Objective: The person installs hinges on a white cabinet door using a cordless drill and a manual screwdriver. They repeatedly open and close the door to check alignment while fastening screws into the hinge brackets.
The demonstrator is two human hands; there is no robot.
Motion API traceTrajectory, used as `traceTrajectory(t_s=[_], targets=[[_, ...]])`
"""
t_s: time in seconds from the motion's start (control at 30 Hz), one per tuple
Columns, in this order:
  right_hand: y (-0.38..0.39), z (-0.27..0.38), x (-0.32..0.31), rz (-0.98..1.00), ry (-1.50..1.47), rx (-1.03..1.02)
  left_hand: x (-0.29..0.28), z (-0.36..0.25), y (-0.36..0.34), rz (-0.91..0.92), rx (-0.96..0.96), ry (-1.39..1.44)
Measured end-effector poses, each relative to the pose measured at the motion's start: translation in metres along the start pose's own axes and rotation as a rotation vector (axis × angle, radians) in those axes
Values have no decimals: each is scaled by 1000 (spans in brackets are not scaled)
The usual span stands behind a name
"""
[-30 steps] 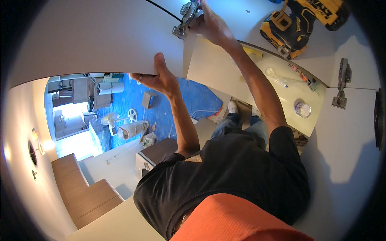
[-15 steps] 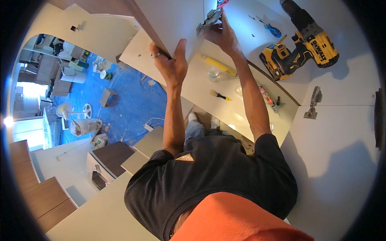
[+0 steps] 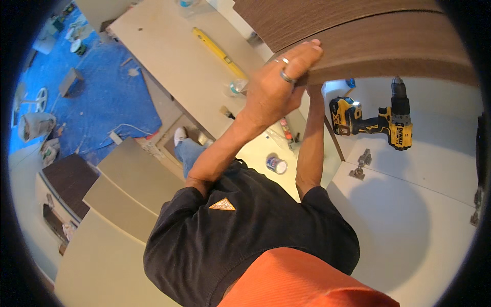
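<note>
A brown wood-grain cabinet door (image 3: 388, 46) spans the upper right. My left hand (image 3: 273, 84), with rings on it, is closed over the door's near left corner, fingers on its top face. My right forearm (image 3: 311, 148) rises beneath the door. The door hides my right hand's fingers, so what they touch cannot be seen. Inside the white cabinet, to the right of that forearm, lies a yellow-and-black cordless drill (image 3: 381, 120). Metal hinges are fixed to the cabinet's white panel, one (image 3: 361, 165) below the drill and another (image 3: 476, 207) at the far right.
Below me is a pale countertop (image 3: 158, 38) with a yellow spirit level (image 3: 219, 52), a brush (image 3: 227, 111), a small open can (image 3: 276, 165) and a tube (image 3: 286, 130). Blue sheeting (image 3: 107, 87) covers the floor at left. Pale panels (image 3: 128, 174) stand beside my left elbow.
The door has swung across to the right, its brown face now showing over the cabinet. My left hand has moved right with it; my right hand has gone behind it. The view has shifted.
</note>
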State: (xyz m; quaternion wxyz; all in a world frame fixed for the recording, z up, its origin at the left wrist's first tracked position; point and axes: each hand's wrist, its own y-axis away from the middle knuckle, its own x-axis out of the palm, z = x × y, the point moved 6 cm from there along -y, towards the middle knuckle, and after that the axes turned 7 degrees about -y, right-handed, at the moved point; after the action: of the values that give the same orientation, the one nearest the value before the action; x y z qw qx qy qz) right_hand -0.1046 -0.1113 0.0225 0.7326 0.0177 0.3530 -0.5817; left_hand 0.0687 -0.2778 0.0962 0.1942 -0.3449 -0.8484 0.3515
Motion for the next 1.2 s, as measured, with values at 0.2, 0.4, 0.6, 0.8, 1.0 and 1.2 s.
traceTrajectory(t_s=[0.2,0.4,0.6,0.8,1.0,1.2], targets=[[18,-24,-25,-61,130,81,-1,4,0,47,42,41],[31,-26,-38,-99,188,141,-41,36,39,90,61,333],[28,-38,-40,-100,195,156,-70,55,57,24,63,411],[3,-51,-19,16,213,133,-63,68,136,-32,-175,223],[-7,-17,5,72,-393,0,23,99,199,383,-858,407],[-4,19,-1,58,-511,-142,49,14,113,333,-299,83]])
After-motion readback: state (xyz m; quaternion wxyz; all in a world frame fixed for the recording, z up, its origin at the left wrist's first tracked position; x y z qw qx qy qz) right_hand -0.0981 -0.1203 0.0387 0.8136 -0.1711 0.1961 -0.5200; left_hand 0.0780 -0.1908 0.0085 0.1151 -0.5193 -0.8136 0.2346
